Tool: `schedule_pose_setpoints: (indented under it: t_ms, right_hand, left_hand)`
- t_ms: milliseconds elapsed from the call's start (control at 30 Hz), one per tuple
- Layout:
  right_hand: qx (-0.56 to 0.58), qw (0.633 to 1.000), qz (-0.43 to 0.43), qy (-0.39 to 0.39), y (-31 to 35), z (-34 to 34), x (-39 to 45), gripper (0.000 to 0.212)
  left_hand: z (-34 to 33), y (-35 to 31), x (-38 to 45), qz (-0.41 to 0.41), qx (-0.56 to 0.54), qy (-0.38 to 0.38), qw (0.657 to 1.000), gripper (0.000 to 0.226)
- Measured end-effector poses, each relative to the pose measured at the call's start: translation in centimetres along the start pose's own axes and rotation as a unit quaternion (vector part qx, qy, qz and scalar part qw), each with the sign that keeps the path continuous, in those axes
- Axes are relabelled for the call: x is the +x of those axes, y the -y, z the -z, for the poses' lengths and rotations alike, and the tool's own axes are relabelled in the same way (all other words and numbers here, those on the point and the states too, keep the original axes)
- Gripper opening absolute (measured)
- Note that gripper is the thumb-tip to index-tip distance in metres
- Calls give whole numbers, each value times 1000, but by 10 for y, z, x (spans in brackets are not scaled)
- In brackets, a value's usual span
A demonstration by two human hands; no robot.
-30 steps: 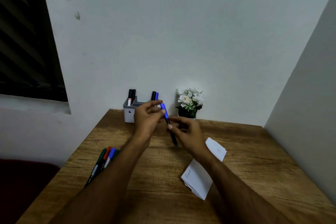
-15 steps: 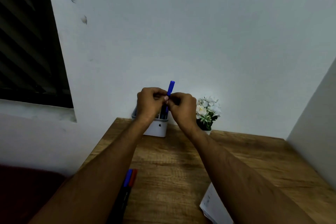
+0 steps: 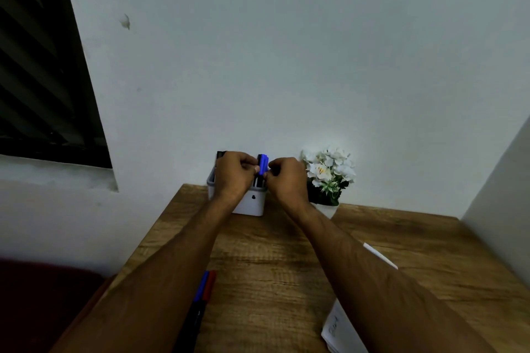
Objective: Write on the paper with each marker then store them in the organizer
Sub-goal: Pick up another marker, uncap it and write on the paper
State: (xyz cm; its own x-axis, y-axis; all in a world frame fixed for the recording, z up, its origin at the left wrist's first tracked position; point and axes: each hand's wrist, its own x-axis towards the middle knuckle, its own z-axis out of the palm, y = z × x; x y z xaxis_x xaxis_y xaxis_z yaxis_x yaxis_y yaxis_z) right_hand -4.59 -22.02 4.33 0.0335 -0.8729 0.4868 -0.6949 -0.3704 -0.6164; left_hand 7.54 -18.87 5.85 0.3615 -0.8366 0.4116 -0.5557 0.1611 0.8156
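A grey organizer [image 3: 252,203] stands against the wall at the far edge of the wooden desk [image 3: 272,261]. A blue-capped marker [image 3: 262,165] stands upright in it, lower body inside. My left hand [image 3: 235,178] and my right hand [image 3: 286,180] pinch it from either side, just above the organizer's rim. A black marker top [image 3: 220,154] shows behind my left hand. Two loose markers, blue [image 3: 202,285] and red [image 3: 210,284], lie on the desk by my left forearm. The white paper [image 3: 341,329] lies at the lower right, partly under my right arm.
A small pot of white flowers [image 3: 328,175] stands right of the organizer, close to my right hand. A white wall rises just behind both. A side wall [image 3: 504,180] closes the desk's right. A dark window [image 3: 43,80] is at the left, a dark red seat [image 3: 43,301] below.
Both hands carried the blue marker from mid-desk to the organizer, then lowered it, so less of it now shows above my fingers. The camera tilted up.
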Motion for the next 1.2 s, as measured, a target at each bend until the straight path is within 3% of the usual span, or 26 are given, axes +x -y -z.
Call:
schedule_pose_setpoints:
  t_ms: [267, 467, 667, 867, 1033, 1200]
  right_hand:
    - [45, 998, 29, -20, 8, 21, -42, 22]
    - [54, 998, 18, 33, 2, 25, -87, 21]
    - [59, 996, 32, 66, 0, 28, -124, 15]
    - [67, 994, 21, 87, 3, 37, -144, 15]
    - [77, 992, 10, 95, 0, 45, -153, 14]
    - [76, 993, 2, 92, -7, 47, -154, 14]
  left_hand:
    - [13, 5, -29, -5, 24, 13, 1000, 13]
    - [35, 11, -63, 27, 131, 105, 985, 10]
    - [56, 8, -94, 93, 339, 235, 906, 32]
    - [67, -1, -112, 115, 404, 311, 852, 46]
    - [68, -5, -121, 110, 393, 296, 863, 35]
    - [63, -1, -118, 105, 312, 270, 905, 21]
